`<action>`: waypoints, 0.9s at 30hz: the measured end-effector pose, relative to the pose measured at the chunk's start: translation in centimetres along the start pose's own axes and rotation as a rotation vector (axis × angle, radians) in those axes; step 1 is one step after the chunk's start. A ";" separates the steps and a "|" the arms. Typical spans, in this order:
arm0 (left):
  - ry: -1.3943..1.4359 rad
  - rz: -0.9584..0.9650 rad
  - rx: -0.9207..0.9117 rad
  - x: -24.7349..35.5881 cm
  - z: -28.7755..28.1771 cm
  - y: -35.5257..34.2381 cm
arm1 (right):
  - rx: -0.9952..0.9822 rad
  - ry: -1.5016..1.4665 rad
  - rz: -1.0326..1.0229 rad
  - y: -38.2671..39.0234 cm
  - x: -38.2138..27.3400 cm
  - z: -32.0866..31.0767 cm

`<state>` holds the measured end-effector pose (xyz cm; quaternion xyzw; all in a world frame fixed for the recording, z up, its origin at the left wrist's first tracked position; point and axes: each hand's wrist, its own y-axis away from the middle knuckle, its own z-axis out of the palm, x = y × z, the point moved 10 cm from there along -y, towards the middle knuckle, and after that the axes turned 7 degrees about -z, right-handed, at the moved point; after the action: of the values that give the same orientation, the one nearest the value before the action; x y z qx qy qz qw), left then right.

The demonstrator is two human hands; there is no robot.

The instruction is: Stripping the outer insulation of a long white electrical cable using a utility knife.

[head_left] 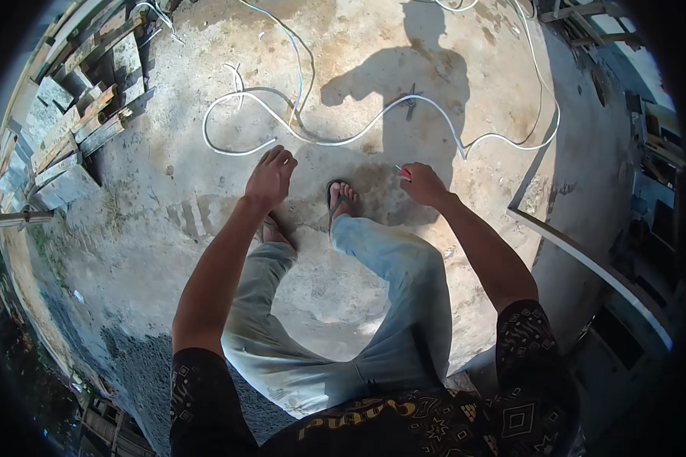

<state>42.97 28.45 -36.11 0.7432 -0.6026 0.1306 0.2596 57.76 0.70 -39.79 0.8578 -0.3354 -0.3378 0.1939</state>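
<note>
**White cable on sunlit concrete, a hand at either side of the feet**

Clock directions run from the middle of the view. Nearest, at 6 o'clock, are a black patterned shirt (pixel 442 426) and faded jeans (pixel 392 266), the legs parted over a rough concrete floor (pixel 328 305). Dark gravel (pixel 141 373) covers the ground at 8 o'clock. The feet wear sandals (pixel 330 199).

At 10 o'clock the left hand (pixel 270 179) has curled fingers, right beside one end of a white cable (pixel 335 143); I cannot tell whether they touch it. At 2 o'clock the right hand (pixel 424 185) is closed around a small red-handled tool (pixel 405 175), its thin tip pointing out toward 10 o'clock.

Just beyond, the cable snakes across 12 o'clock, looping at 11 and swinging wide at 2. The floor there is bright, brown-stained and crossed by the person's shadow (pixel 427 72) at 1 o'clock. Thin coloured wires (pixel 293 53) run out between 11 and 12.

A curved pole (pixel 602 266) leans at 3 o'clock, and a heap of old boards (pixel 68 179) lies toward 10. Boxy shapes (pixel 659 164) line the right edge near 3, too dim to show any contents.
</note>
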 end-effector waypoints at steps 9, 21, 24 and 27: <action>-0.797 0.430 -0.071 -5.5 16.7 -12.5 | 0.250 0.584 0.228 -18.4 18.1 -2.5; -0.352 0.264 -0.422 -13.5 17.4 -4.1 | 0.140 0.374 0.409 -7.3 25.4 -0.5; -0.208 0.209 -0.297 -15.1 17.9 -4.9 | -0.217 0.177 0.432 -6.9 30.9 5.7; -0.220 0.188 -0.337 -17.2 17.3 -2.9 | -0.416 -0.131 0.454 -5.2 31.1 13.7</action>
<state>39.63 33.74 -59.90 0.6398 -0.7072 -0.0303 0.2994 67.42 -19.09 -66.23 0.6795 -0.4538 -0.4016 0.4136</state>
